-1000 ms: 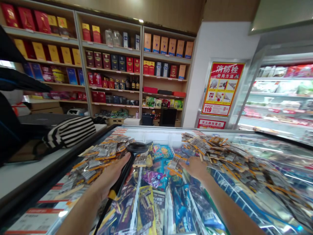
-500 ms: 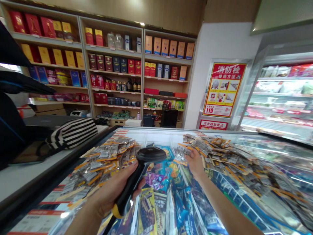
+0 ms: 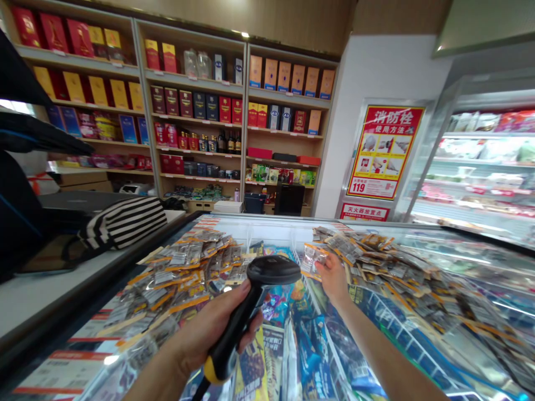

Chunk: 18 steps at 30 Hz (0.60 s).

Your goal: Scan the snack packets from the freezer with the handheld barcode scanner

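My left hand (image 3: pixel 209 331) is wrapped round the handle of a black barcode scanner (image 3: pixel 254 301) with a yellow band near its base; its head points away from me over the open freezer. My right hand (image 3: pixel 333 277) reaches forward and pinches a small clear snack packet with an orange strip (image 3: pixel 312 257) at the near edge of the right pile of packets (image 3: pixel 388 267). A second pile of the same packets (image 3: pixel 184 273) lies on the freezer lid to the left of the scanner.
The chest freezer (image 3: pixel 292 345) holds colourful ice-cream packs. A striped bag (image 3: pixel 121 223) lies on the grey counter at the left. Shelves of boxed goods (image 3: pixel 196 106) stand behind, a red poster (image 3: pixel 384 150) and a glass-door chiller (image 3: pixel 480 161) at the right.
My left hand has drawn the scanner back towards me and raised it. My right hand has moved forward and up to the right pile and taken a packet.
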{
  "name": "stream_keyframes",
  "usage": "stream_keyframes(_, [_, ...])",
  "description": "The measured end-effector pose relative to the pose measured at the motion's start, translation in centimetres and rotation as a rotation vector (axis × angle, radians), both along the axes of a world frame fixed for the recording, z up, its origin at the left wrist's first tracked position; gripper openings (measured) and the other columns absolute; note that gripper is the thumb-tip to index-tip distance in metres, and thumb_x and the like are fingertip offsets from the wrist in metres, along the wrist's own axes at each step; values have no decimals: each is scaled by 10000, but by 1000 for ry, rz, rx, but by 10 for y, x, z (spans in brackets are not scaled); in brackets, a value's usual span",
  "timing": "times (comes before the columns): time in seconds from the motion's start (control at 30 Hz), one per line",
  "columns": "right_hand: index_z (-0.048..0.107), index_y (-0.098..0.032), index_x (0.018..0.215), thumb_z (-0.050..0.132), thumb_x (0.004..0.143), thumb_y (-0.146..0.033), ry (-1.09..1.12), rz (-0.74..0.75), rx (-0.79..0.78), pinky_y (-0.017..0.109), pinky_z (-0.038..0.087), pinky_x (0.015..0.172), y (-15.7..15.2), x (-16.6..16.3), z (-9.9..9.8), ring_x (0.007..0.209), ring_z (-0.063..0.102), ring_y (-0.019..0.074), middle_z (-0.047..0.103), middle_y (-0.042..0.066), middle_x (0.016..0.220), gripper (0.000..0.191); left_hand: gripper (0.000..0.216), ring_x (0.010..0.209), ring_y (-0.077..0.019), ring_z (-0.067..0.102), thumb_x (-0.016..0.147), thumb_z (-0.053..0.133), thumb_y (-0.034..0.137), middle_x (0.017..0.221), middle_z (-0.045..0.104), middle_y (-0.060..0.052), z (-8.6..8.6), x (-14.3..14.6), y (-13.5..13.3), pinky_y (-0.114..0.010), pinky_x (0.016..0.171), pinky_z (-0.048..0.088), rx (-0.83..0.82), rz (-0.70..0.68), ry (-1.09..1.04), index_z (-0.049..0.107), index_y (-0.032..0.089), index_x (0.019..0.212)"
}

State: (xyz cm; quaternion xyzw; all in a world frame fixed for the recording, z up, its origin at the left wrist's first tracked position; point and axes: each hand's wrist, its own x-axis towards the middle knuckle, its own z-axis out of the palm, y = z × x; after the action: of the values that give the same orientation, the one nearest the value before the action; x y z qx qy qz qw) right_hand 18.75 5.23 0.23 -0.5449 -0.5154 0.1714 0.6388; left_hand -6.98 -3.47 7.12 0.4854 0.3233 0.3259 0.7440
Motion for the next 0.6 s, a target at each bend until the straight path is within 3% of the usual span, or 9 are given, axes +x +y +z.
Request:
stream_keyframes(0.3, [492, -173, 848, 481, 640, -264, -78, -121, -9, 335, 442, 716, 3, 5, -7, 771, 593, 195, 640, 70, 829, 226, 371, 391, -67, 424, 741, 372, 472, 548, 484, -7, -2, 1, 2, -186, 383, 311, -124, -13, -155, 519, 132, 717])
stream_keyframes(0.43, [484, -172, 859, 495, 626, -259, -51, -109, -9, 327, 443, 723, 5, 8, -9, 795, 592, 196, 634, 82, 865, 248, 388, 398, -66, 423, 750, 340, 485, 551, 476, -4, -8, 2, 4, -180, 379, 306, -206, -94, -222, 514, 141, 713])
stream_keyframes(0.6, [481, -170, 872, 501, 624, -252, -44, -96, -4, 330, 440, 736, 5, 8, -9, 798, 592, 195, 632, 88, 873, 262, 374, 396, -65, 425, 756, 336, 474, 552, 489, -3, -12, 6, 1, -177, 382, 306, -224, -72, -202, 518, 148, 779])
